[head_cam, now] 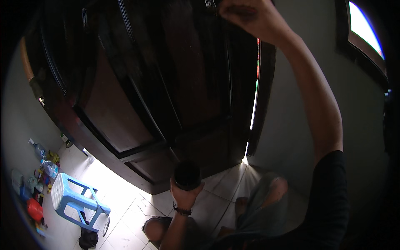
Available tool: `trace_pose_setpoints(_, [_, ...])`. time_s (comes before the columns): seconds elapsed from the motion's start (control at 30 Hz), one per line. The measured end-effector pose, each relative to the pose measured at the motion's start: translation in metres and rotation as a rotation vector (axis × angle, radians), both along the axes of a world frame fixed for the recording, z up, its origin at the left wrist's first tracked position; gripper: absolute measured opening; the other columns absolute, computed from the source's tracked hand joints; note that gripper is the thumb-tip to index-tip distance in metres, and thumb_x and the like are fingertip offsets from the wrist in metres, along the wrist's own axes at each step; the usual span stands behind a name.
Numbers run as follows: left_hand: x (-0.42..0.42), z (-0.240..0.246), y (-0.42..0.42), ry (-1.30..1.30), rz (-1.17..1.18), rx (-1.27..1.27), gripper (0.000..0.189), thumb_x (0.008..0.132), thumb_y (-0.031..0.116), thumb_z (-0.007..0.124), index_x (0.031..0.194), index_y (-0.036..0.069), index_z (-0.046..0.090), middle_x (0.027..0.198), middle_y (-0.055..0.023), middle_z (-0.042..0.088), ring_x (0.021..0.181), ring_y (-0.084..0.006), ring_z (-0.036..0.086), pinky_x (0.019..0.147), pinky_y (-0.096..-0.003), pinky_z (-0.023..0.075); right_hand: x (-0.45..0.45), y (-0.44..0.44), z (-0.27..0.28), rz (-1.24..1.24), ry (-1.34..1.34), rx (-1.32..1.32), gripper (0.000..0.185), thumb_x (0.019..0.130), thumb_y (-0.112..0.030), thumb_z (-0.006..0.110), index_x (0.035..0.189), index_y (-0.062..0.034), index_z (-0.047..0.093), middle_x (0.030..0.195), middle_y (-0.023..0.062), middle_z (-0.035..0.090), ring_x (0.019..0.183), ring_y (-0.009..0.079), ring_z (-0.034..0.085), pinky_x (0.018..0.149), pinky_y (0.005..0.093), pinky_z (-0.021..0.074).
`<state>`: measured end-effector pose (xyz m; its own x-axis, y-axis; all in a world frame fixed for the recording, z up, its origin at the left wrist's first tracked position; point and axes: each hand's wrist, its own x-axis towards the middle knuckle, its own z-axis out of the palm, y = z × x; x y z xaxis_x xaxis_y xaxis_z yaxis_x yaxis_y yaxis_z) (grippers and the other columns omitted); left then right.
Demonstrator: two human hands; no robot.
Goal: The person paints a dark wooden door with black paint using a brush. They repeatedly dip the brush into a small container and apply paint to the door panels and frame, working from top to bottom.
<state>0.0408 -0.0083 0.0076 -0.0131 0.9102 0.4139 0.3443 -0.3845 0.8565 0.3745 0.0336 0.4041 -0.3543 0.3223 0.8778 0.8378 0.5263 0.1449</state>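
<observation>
My left hand (186,196) is wrapped around a dark round container (187,175), held low before the door; its contents are too dark to make out. A dark bracelet (182,210) circles that wrist. My right hand (247,15) is raised to the top of the view, close to the upper right part of a dark wooden panelled door (193,78). Its fingers are curled and blurred in shadow, so whether they hold something is unclear. Some mouldings of the door shine, while the lower left panel (115,115) looks duller and browner.
Bright light enters through the gap (253,106) beside the door frame (265,78). A blue plastic stool (78,200) stands on the white tiled floor (125,232). Plastic bottles (50,168), a red item (34,209) and a black item (88,239) lie at left. A window (365,28) is upper right.
</observation>
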Motion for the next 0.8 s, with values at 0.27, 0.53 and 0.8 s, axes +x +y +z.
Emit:
trace_pose_setpoints(0.27, [0.013,0.006,0.001,-0.120,-0.090,-0.015,0.085,0.053,0.021,0.099,0.124,0.002,0.056,0.110,-0.0121,0.070,0.101,-0.0245,0.070,0.091,-0.0385,0.0553,0.005,0.002,-0.156,-0.132,-0.396,-0.023,0.034,0.067,-0.001,0.078,0.098,-0.0079,0.068,0.117,0.0118,0.059,0.117,0.0306,0.056,0.089,0.0401,0.0586])
trace_pose_setpoints(0.53, [0.010,0.016,-0.001,-0.072,-0.087,0.007,0.086,0.053,0.018,0.099,0.125,0.000,0.056,0.114,-0.0131,0.070,0.103,-0.0245,0.070,0.093,-0.0379,0.0548,-0.017,-0.002,-0.066,-0.086,-0.247,0.364,0.035,0.066,0.003,0.074,0.099,-0.0080,0.064,0.113,0.0125,0.059,0.107,0.0333,0.057,0.088,0.0401,0.0546])
trace_pose_setpoints(0.8, [0.003,0.022,0.003,-0.139,-0.074,0.032,0.083,0.056,0.011,0.098,0.126,-0.002,0.055,0.115,-0.0124,0.070,0.102,-0.0213,0.069,0.092,-0.0346,0.0557,-0.005,-0.009,-0.291,0.000,-0.393,-0.369,0.028,0.069,-0.006,0.074,0.096,-0.0044,0.065,0.117,0.0151,0.061,0.117,0.0357,0.058,0.090,0.0426,0.0576])
